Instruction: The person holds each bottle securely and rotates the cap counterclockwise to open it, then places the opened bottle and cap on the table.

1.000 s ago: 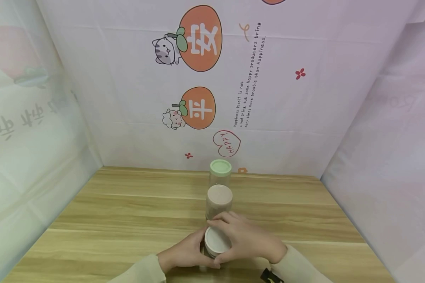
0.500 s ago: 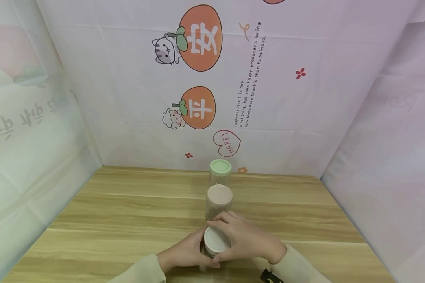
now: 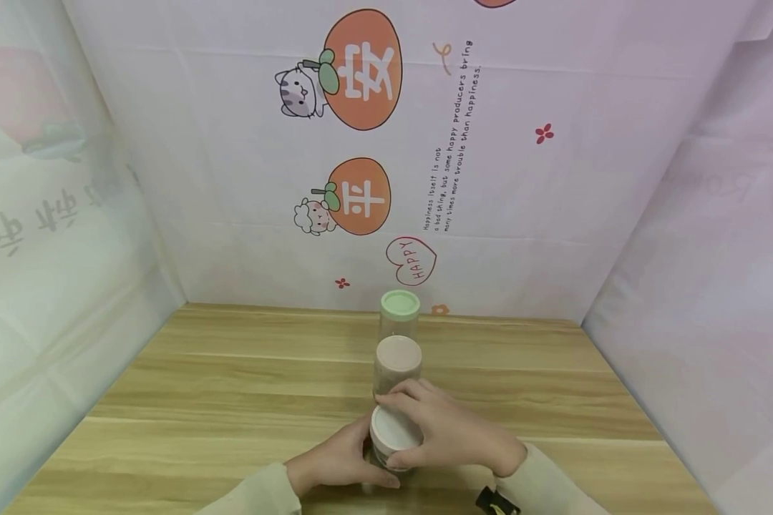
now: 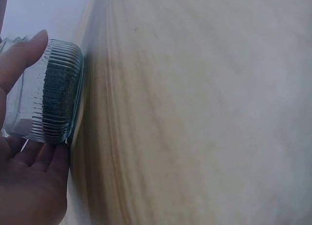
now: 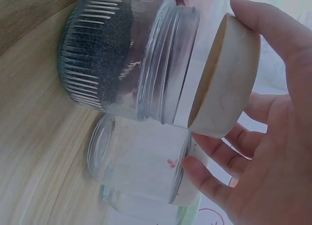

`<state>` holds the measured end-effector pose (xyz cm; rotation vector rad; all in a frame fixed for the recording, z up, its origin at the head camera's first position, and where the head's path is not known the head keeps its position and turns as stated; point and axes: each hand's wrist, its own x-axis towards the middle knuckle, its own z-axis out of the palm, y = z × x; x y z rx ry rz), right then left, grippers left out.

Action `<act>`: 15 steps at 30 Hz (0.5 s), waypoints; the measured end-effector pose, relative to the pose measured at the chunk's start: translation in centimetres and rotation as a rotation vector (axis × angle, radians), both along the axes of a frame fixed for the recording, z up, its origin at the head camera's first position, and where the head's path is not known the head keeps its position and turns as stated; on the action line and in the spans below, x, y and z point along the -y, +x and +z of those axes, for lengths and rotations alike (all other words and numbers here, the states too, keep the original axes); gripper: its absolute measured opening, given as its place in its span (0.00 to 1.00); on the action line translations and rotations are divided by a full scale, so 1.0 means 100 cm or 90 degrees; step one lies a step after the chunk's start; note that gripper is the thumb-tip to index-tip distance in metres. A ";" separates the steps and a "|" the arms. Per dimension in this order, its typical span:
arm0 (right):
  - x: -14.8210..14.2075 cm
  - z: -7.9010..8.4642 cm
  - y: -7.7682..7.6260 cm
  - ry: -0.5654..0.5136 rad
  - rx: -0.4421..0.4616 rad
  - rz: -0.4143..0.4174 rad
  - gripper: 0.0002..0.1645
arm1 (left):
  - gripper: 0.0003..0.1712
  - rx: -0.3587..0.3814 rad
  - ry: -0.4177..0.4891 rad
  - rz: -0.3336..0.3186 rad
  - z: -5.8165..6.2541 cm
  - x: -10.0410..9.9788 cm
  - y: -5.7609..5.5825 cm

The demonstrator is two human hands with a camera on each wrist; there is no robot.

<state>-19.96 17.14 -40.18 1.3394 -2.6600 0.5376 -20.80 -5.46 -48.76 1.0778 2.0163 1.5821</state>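
A ribbed clear glass jar [image 5: 100, 54], partly filled with dark grains, stands on the wooden table in front of the person. The left hand [image 3: 343, 456] grips its side, thumb and fingers around the glass, as the left wrist view shows. Between thumb and fingertips the right hand [image 3: 451, 433] holds a whitish screw lid [image 5: 231, 76]. In the right wrist view the lid is off the jar's threaded mouth, tilted, with a gap between them. Seen from the head, the lid still overlaps the jar and hides its mouth.
Directly behind the jar stands a second glass jar with a pale beige lid [image 3: 399, 354]. Farther back, near the printed white cloth wall [image 3: 245, 179], is another with a light green lid [image 3: 399, 305]. Cloth also hangs at both sides of the table [image 3: 245, 386].
The right hand has risen a little and taken the lid up with it, its thumb now against the lid's near side. The left hand stays around the jar.
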 end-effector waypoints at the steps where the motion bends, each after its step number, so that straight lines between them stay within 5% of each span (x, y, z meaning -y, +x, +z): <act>1: 0.000 0.000 0.000 -0.003 -0.002 0.004 0.47 | 0.47 0.002 0.000 0.001 0.000 0.000 0.000; 15: -0.011 0.007 0.000 -0.053 0.070 0.004 0.45 | 0.47 0.005 -0.007 0.006 0.004 0.000 0.001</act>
